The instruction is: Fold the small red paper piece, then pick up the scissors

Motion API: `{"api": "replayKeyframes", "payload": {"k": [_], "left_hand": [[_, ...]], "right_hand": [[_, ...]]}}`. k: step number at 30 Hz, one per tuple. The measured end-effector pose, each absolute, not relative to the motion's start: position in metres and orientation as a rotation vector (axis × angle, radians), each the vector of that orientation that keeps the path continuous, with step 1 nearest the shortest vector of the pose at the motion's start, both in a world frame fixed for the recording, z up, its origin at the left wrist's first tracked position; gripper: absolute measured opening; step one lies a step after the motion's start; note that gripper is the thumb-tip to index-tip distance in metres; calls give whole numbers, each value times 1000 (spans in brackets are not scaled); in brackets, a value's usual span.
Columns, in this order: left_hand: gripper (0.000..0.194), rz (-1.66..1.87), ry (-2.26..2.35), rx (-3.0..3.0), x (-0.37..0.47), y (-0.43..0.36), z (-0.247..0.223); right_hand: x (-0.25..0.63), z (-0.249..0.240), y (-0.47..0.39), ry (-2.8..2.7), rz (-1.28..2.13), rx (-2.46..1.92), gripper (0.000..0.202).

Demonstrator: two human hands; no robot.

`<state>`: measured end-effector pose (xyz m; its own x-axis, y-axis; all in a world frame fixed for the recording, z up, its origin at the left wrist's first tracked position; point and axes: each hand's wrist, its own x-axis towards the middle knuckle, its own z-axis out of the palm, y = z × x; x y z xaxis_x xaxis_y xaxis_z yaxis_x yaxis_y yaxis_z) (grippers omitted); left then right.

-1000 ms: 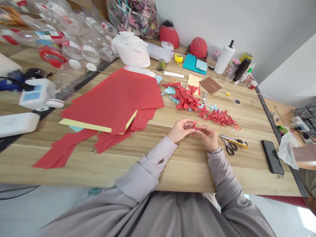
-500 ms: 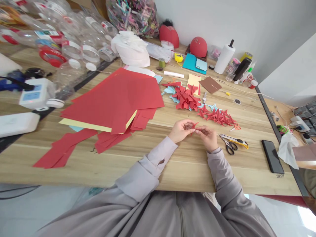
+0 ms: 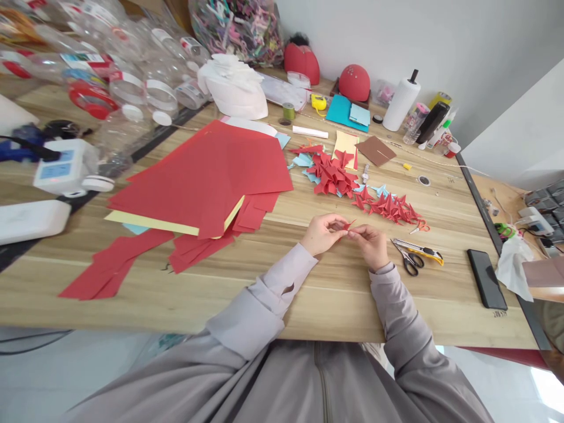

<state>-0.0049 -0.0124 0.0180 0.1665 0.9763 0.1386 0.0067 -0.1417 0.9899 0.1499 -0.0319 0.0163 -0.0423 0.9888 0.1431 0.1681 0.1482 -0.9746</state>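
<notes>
A small folded red paper piece [image 3: 348, 225] is pinched between the fingertips of my left hand [image 3: 325, 234] and my right hand [image 3: 370, 244], above the wooden table [image 3: 335, 294]. Most of the piece is hidden by the fingers; a thin point sticks up between them. Beyond my hands lie a heap of folded red paper stars [image 3: 333, 175] with light-blue ones among them, and a row of similar red stars [image 3: 390, 207]. Black-handled scissors [image 3: 410, 261] and a yellow utility knife [image 3: 420, 251] rest to the right of my right hand.
Large red paper sheets [image 3: 220, 176] and cut red strips [image 3: 112, 264] cover the left side. A black phone [image 3: 486, 279] lies near the right edge. Plastic bottles [image 3: 127, 82] crowd the far left. Small orange scissors [image 3: 422, 226] lie by the stars. Another person's arm [image 3: 546, 275] shows at far right.
The red paper piece has turned slightly between my fingers, and less of it shows below them. Both hands stay in nearly the same place.
</notes>
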Motion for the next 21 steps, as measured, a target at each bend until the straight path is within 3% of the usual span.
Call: {"api": "replayKeyframes", "payload": {"k": [14, 21], "left_hand": [[26, 1110, 976, 1295, -8, -11, 18], [39, 1091, 829, 1118, -8, -12, 19]], "right_hand": [[151, 20, -31, -1425, 1091, -1153, 16], [152, 23, -32, -1367, 1147, -1129, 16]]}}
